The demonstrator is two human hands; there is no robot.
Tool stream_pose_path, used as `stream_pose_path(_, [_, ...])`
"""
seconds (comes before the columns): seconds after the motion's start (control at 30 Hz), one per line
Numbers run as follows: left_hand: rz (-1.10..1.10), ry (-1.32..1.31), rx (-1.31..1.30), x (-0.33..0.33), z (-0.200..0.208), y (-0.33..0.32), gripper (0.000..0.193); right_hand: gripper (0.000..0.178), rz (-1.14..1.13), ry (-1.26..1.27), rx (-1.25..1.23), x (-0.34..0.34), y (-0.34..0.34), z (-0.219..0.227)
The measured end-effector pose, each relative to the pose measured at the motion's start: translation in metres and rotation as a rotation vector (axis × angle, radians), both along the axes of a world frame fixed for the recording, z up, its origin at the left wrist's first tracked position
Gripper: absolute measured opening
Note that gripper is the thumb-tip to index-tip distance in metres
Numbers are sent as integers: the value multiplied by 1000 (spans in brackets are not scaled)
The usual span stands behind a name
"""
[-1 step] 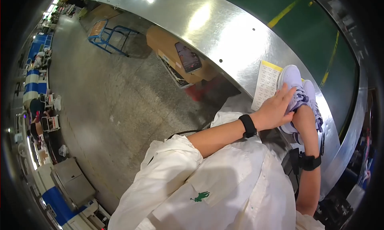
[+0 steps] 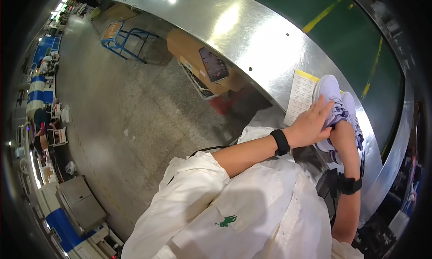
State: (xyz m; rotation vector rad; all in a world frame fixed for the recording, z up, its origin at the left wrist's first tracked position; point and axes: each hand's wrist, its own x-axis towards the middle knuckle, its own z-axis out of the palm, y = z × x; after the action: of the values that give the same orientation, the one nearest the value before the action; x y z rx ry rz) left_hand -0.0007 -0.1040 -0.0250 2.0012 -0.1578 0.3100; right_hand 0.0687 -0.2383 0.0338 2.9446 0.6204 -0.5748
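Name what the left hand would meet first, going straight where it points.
The left hand would likely meet the nearer lavender shoe first; they overlap in view, perhaps touching; depth is unclear.

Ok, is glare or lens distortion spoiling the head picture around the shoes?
Head view: white glare washes out part of the metal bench up and left of the shoes, though their laces can be made out; head view: the bench's edges bow and the corners go black.

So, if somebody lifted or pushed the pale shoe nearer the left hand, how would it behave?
The shoe would probably keep its shape, as its front looks rounded and uncollapsed. Its thin purple laces would likely flop about. Pushed along the table, it might slide fairly easily, since the metal looks smooth and shiny.
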Motion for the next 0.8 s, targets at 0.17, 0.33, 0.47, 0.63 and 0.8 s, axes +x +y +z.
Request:
stream_pose_path(0.17, [36,10,106,-3,-6,-3,72,25,-18,128,391,-21,-14,34])
stream_pose_path(0.33, [19,46,114,-4,-3,-1,71,56,195,85,712,-45,-27,23])
stream_pose_path(0.47, [10,43,127,-4,-4,-2,69,64,279,-48,635,-52,-26,8])
stream_pose_path(0.63, [55,34,171,-2,-8,-4,69,35,215,124,453,-36,-17,13])
stream_pose_path(0.8, [7,68,116,1,-2,0,69,53,166,-65,677,-53,-35,13])
